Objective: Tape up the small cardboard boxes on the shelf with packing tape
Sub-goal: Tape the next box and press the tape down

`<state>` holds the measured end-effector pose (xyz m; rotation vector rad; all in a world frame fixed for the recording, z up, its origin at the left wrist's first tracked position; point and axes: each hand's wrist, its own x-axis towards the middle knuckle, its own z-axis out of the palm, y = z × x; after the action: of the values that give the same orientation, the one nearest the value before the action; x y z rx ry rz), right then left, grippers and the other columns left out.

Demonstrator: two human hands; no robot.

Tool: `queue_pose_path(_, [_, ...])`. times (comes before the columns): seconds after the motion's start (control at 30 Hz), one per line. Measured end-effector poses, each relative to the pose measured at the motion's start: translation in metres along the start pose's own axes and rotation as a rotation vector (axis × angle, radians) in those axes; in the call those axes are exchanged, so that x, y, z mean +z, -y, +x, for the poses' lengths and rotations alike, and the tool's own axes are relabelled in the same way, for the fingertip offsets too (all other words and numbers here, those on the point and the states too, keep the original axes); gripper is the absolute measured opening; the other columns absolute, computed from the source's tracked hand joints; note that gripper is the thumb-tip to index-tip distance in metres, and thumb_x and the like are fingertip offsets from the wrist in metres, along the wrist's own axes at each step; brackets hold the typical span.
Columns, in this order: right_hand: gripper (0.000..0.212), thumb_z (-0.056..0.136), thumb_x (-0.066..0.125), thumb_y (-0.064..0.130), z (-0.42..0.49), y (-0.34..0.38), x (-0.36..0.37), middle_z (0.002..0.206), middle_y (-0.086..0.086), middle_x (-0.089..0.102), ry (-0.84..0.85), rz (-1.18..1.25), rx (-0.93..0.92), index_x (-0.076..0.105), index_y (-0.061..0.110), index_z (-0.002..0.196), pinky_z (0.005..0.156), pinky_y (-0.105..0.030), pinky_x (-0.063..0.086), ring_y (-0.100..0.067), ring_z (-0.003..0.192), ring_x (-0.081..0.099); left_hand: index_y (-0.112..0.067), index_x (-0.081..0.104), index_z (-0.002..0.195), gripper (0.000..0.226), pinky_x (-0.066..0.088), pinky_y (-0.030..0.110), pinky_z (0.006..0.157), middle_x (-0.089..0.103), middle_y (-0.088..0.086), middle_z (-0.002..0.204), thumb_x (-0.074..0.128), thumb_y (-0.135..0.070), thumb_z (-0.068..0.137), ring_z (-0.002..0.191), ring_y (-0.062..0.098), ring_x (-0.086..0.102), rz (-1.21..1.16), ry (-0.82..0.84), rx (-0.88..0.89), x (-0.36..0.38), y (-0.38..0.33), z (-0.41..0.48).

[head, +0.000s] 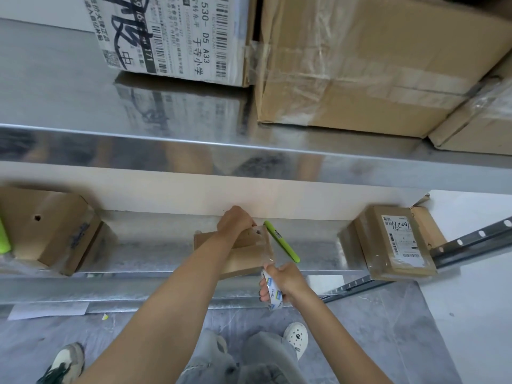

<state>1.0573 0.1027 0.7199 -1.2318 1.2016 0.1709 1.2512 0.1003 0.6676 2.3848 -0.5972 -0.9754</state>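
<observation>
A small cardboard box (243, 260) lies on the lower metal shelf (155, 259) in the middle. My left hand (234, 221) rests on the box's far top edge, fingers curled down over it. My right hand (285, 281) grips a roll of clear packing tape (273, 292) just off the box's near right corner. A strip of clear tape (267, 252) runs from the roll up over the box's right end. A green utility knife (281, 241) lies on the shelf right beside the box.
A taped box with a shipping label (396, 242) sits at the shelf's right end, an open box (47, 225) at the left. Large cartons (360, 62) fill the upper shelf (194, 151). Slotted metal rails (471, 245) lie on the floor at right, my feet below.
</observation>
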Motion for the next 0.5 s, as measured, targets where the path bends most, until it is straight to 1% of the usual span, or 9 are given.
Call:
queue_pose_path(0.07, [0.043,0.096,0.054,0.026,0.003,-0.002,0.000,0.044,-0.012,0.059,-0.007,0.006,-0.008,0.057,-0.009,0.071,0.043,-0.033,0.054,-0.024,0.037,0.059,-0.019,0.072,0.083,0.021,0.052,0.029,0.075,0.068,-0.005,0.091,0.058,-0.004,0.087,0.083,0.014,0.062,-0.072,-0.141,0.090,0.005,-0.004,-0.013])
queue_pose_path(0.13, [0.046,0.096,0.054,0.027,0.004,-0.004,0.000,0.045,-0.014,0.060,-0.002,-0.002,-0.009,0.058,-0.009,0.068,0.048,-0.035,0.055,-0.025,0.039,0.059,-0.022,0.066,0.079,0.026,0.050,0.027,0.072,0.066,-0.008,0.085,0.053,-0.001,0.089,0.081,0.011,0.062,-0.113,-0.250,0.272,0.009,0.001,-0.033])
queue_pose_path(0.2, [0.048,0.096,0.053,0.029,0.004,-0.005,-0.002,0.045,-0.014,0.060,-0.006,-0.030,-0.012,0.060,-0.008,0.066,0.047,-0.031,0.054,-0.024,0.038,0.059,-0.022,0.065,0.083,0.025,0.051,0.029,0.074,0.068,-0.009,0.085,0.047,-0.008,0.094,0.080,0.009,0.063,-0.107,-0.219,0.402,0.008,0.007,-0.048])
queue_pose_path(0.23, [0.049,0.096,0.052,0.030,0.004,-0.005,-0.002,0.045,-0.014,0.061,-0.010,-0.035,-0.015,0.060,-0.007,0.065,0.047,-0.029,0.053,-0.024,0.038,0.059,-0.021,0.065,0.086,0.024,0.051,0.031,0.075,0.069,-0.008,0.085,0.045,-0.013,0.096,0.081,0.010,0.063,-0.062,-0.195,0.449,0.007,0.011,-0.052])
queue_pose_path(0.33, [0.049,0.096,0.054,0.028,0.008,-0.008,-0.001,0.045,-0.016,0.059,-0.023,0.007,-0.021,0.059,-0.008,0.064,0.046,-0.032,0.052,-0.026,0.038,0.057,-0.025,0.065,0.097,0.017,0.046,0.031,0.074,0.067,-0.009,0.092,0.054,-0.036,0.092,0.088,0.013,0.061,0.145,-0.154,0.518,-0.002,0.013,-0.068])
queue_pose_path(0.37, [0.048,0.096,0.054,0.028,0.009,-0.008,-0.001,0.045,-0.017,0.058,-0.027,0.018,-0.023,0.058,-0.008,0.063,0.045,-0.032,0.050,-0.026,0.038,0.056,-0.026,0.062,0.105,0.027,0.043,0.030,0.074,0.065,-0.009,0.098,0.057,-0.045,0.088,0.092,0.014,0.059,0.218,-0.119,0.528,-0.004,0.012,-0.073])
queue_pose_path(0.4, [0.048,0.096,0.054,0.027,0.009,-0.008,-0.001,0.046,-0.017,0.058,-0.031,0.019,-0.029,0.058,-0.007,0.062,0.044,-0.031,0.050,-0.026,0.038,0.056,-0.024,0.057,0.117,0.045,0.042,0.031,0.077,0.061,-0.006,0.106,0.059,-0.054,0.084,0.097,0.016,0.057,0.288,-0.065,0.530,-0.004,0.011,-0.077])
queue_pose_path(0.47, [0.048,0.096,0.053,0.028,0.009,-0.010,-0.001,0.046,-0.015,0.058,-0.042,-0.006,-0.054,0.059,-0.004,0.061,0.044,-0.030,0.051,-0.025,0.037,0.056,-0.015,0.035,0.143,0.084,0.041,0.036,0.091,0.050,0.002,0.129,0.055,-0.068,0.081,0.113,0.023,0.051,0.475,0.013,0.556,0.002,0.014,-0.080])
queue_pose_path(0.5, [0.049,0.097,0.052,0.029,0.009,-0.011,-0.001,0.044,-0.014,0.057,-0.050,-0.013,-0.068,0.059,-0.003,0.060,0.042,-0.029,0.050,-0.024,0.036,0.055,-0.010,0.023,0.149,0.093,0.037,0.039,0.099,0.042,0.006,0.138,0.048,-0.071,0.083,0.120,0.026,0.045,0.577,0.006,0.571,0.007,0.017,-0.080])
